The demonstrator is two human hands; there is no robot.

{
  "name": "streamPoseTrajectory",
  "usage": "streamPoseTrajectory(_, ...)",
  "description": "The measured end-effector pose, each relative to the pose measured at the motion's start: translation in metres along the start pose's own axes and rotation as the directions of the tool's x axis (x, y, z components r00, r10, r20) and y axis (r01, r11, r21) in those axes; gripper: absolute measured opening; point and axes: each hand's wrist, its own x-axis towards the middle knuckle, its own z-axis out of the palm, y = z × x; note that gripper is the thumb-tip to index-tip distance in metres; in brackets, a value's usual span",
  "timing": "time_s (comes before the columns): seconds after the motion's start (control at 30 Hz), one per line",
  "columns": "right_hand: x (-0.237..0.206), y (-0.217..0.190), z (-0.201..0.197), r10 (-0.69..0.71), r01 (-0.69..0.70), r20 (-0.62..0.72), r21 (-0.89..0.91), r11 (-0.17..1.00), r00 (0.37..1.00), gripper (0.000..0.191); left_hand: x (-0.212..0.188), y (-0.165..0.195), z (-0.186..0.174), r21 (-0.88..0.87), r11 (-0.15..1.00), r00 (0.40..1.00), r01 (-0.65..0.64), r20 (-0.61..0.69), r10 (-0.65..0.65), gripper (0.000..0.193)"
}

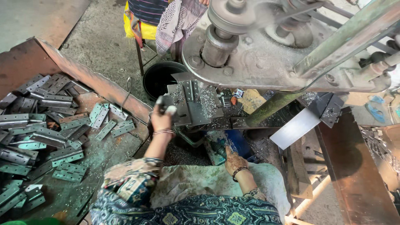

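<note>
My left hand (161, 118) is raised at the left edge of a drill machine's work plate (196, 104), fingers closed on a grey metal hinge piece (166, 102). A perforated hinge leaf (191, 89) stands on the plate under the spindle (217, 46), with metal shavings around it. My right hand (233, 160) hangs lower, by my lap, fingers curled around a dark greenish object (217, 148) that I cannot identify. Both wrists wear bangles.
A large heap of grey-green hinges (46, 129) lies on a rusty tray (91, 81) at left. A black bucket (160, 79) stands behind the plate. Another person in striped cloth (150, 12) sits beyond. The machine's arm (346, 41) reaches right; a metal bench (354, 166) lies at right.
</note>
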Motion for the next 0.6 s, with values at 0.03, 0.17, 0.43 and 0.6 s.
streamPoseTrajectory(0.03,-0.001,-0.001,-0.003,-0.002,0.003,0.015,-0.013,1.000,1.000,0.070,-0.008,-0.007,0.012,0.334,0.934,0.991,-0.125,0.080,0.104,0.060)
streamPoseTrajectory(0.17,-0.004,-0.001,-0.006,-0.002,0.005,0.065,-0.053,0.999,0.998,0.074,-0.044,-0.040,0.039,0.642,0.218,0.678,-0.735,0.691,0.251,0.055)
streamPoseTrajectory(0.43,-0.005,0.000,-0.006,-0.026,0.028,0.060,-0.036,0.999,0.998,0.076,-0.041,-0.061,0.035,0.501,-0.019,0.502,-0.865,0.864,-0.045,0.043)
streamPoseTrajectory(0.6,-0.005,-0.004,-0.008,0.045,-0.040,0.134,-0.041,0.998,0.990,0.073,-0.038,-0.061,0.018,0.406,-0.041,0.403,-0.913,0.913,0.069,0.046)
